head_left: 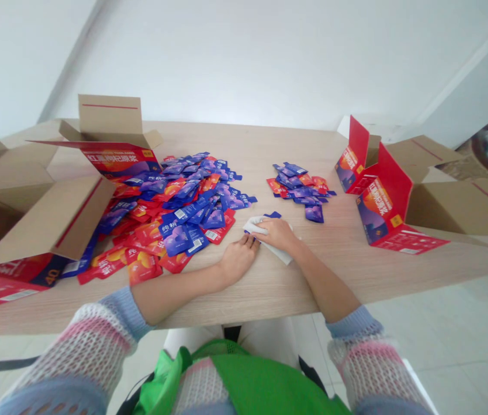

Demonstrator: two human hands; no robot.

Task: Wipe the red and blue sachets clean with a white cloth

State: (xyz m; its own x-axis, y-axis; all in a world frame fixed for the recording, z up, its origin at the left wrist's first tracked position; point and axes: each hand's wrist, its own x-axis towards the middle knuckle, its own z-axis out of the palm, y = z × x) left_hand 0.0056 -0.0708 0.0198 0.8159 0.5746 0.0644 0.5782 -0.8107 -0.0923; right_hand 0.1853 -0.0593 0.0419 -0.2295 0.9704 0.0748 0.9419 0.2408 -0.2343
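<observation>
My right hand [276, 235] is closed on a white cloth [256, 225], which lies folded over a blue pouch [273, 215] at the table's middle. Only small edges of that pouch show past the cloth. Beside it, my left hand [238, 259] has its fingers curled at the pouch's near edge, close to the cloth. To the left spreads a large heap of red and blue pouches [178, 202]. A smaller pile of mostly blue pouches [302, 187] lies beyond my right hand.
At the left stand an open red carton [118, 158] and a bigger opened box [40, 219] nearer me. Two more open red cartons [350, 164] [377, 210] are on the right. The wooden table [226, 305] ends just in front of my body; a white wall [244, 63] rises behind it.
</observation>
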